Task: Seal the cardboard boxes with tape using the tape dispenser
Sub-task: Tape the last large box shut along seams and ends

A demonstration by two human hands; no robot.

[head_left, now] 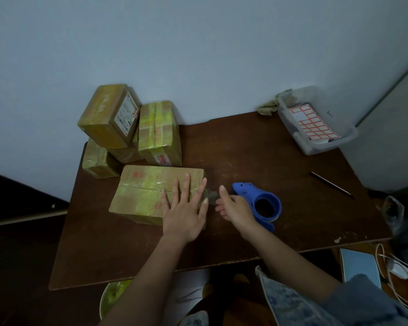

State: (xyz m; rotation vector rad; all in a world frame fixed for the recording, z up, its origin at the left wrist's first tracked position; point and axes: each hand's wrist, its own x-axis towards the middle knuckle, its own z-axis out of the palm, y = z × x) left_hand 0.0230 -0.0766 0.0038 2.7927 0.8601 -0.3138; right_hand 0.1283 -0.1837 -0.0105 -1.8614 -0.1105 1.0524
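Box [151, 194] on bench [257, 149], near left edge. My left hand [184, 208] lies flat, fingers spread, pressing its top. My right hand [233, 208] grips the blue tape dispenser [259, 201] just beside the box. Cardboard likely light, stiff; tape glossy, slippery. Hold the dispenser by its handle.

The tabletop [257, 147] carries five taped cardboard boxes [151, 194], one blue tape dispenser [262, 201], one clear plastic bin [316, 118], one pen [330, 184] and two hands [184, 212].

Tape dispenser [259, 203] right of box [151, 191] on table [257, 147]
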